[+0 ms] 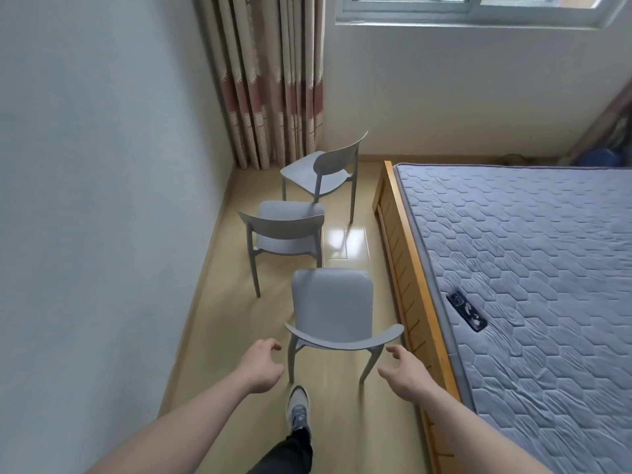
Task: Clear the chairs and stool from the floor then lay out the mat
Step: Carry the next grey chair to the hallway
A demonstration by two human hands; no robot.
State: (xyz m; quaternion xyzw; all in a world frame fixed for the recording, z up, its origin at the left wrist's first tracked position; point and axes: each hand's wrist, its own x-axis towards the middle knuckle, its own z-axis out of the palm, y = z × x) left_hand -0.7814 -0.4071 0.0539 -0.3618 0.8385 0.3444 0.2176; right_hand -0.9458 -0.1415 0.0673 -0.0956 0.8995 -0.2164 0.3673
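Note:
Three grey plastic chairs stand in a row on the yellow floor between the wall and the bed. The nearest chair (333, 309) has its curved backrest towards me. My left hand (261, 366) hovers just left of that backrest, fingers apart and holding nothing. My right hand (405, 372) hovers just right of it, also empty with fingers spread. Neither hand touches the chair. The middle chair (285, 234) stands behind it, and the far chair (323, 172) is near the curtain. No stool or mat is in view.
A bed with a blue quilted mattress (533, 268) and wooden frame (403, 241) fills the right side. A white wall (102, 200) closes the left. A curtain (273, 80) hangs in the corner under the window. My shoe (297, 410) is on the floor behind the nearest chair.

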